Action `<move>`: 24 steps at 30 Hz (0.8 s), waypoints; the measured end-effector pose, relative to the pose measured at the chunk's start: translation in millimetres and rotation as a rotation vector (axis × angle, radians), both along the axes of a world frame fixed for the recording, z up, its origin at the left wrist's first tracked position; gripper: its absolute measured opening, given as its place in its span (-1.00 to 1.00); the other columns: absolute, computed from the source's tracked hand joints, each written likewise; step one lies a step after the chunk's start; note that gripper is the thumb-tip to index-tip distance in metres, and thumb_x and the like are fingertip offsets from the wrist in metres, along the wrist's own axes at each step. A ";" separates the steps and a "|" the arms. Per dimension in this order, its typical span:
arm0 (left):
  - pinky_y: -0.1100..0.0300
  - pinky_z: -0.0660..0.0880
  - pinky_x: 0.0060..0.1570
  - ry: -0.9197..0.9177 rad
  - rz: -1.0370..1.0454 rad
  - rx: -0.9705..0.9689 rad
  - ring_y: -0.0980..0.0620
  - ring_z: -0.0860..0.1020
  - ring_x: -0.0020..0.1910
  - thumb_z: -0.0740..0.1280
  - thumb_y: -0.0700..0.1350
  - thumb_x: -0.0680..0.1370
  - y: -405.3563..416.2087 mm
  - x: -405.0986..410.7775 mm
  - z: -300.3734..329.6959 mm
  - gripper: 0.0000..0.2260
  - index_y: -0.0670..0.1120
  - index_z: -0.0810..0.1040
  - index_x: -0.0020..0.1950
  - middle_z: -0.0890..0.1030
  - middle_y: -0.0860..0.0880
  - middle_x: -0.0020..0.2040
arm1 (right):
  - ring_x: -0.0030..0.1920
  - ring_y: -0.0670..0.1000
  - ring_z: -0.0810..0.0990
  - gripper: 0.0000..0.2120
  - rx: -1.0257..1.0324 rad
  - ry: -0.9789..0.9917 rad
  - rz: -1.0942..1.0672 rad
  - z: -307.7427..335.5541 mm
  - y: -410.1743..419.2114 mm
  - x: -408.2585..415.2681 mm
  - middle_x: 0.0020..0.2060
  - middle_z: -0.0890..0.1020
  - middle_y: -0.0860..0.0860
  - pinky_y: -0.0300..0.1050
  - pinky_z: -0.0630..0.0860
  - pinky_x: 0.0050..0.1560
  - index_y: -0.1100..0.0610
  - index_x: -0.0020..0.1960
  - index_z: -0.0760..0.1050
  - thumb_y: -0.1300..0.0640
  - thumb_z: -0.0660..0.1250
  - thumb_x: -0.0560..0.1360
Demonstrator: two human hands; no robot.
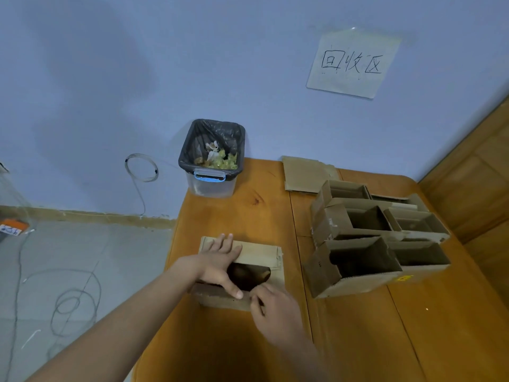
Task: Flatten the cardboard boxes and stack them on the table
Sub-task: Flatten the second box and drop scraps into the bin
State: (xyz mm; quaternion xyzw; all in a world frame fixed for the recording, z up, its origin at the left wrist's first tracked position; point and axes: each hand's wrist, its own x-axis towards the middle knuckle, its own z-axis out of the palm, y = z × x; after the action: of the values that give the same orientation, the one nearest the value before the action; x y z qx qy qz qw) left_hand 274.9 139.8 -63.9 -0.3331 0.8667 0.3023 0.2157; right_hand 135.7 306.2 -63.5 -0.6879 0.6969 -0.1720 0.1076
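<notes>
Cardboard box [264, 257] at the near table [248, 199] edge is pressed by the flat left hand [220, 260] and pinched at its near flap by the right hand [271, 304]; flattened sheets [303, 175] lie behind six unflattened boxes [358, 260].

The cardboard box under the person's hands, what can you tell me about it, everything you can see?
The cardboard box is plain brown, worn, with no printing visible. It stands on the wooden table near its left edge, top open, dark inside. The left hand lies flat on the far flap, thumb reaching across the opening. The right hand pinches the near edge. It is not flattened yet, and it sits apart from the other open boxes to the right.
</notes>
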 end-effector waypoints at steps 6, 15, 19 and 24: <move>-0.11 -0.46 0.36 0.030 -0.081 -0.305 -0.17 -0.55 0.40 0.36 0.48 0.26 26.2 3.1 -17.8 0.25 -0.07 -0.40 0.53 -0.53 -0.09 0.44 | 0.48 -0.06 0.17 -0.55 0.135 0.035 -0.075 -7.0 -6.0 5.7 0.49 0.23 -0.06 -0.17 0.10 0.45 0.03 0.50 0.24 0.01 0.06 0.62; -0.01 -0.46 0.41 0.106 -0.148 -0.526 -0.06 -0.42 0.49 0.19 0.56 0.30 31.1 10.6 -28.0 0.17 -0.10 -0.34 0.55 -0.35 -0.07 0.56 | 0.50 0.07 0.18 -0.42 0.130 0.221 -0.145 -27.7 -14.6 16.1 0.49 0.25 0.07 -0.03 -0.30 0.46 0.14 0.48 0.29 -0.03 0.26 0.50; -0.09 -0.51 0.36 0.168 -0.201 -0.642 -0.07 -0.47 0.46 0.17 0.53 0.34 31.8 10.9 -19.9 0.12 -0.11 -0.39 0.51 -0.43 -0.05 0.51 | 0.49 -0.06 -0.34 -0.39 0.152 0.114 -0.176 -37.7 -21.8 13.0 0.47 -0.31 -0.07 -0.11 -0.34 0.43 0.01 0.56 -0.14 -0.03 0.01 0.59; -0.07 -0.52 0.35 0.182 -0.239 -0.649 -0.06 -0.52 0.44 0.18 0.51 0.37 30.8 13.1 -19.2 0.10 -0.08 -0.44 0.48 -0.51 -0.03 0.46 | 0.54 -0.03 -0.18 -0.39 0.138 0.079 -0.235 -29.9 -41.1 8.8 0.47 -0.33 -0.13 -0.10 -0.11 0.50 -0.02 0.57 -0.12 -0.03 0.05 0.60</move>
State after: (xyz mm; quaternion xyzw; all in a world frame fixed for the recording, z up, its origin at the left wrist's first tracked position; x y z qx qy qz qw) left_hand 288.0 170.6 -83.1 -0.2522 0.9661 0.0123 0.0541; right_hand 144.5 265.1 -93.4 -0.5989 0.7864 -0.1079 0.1061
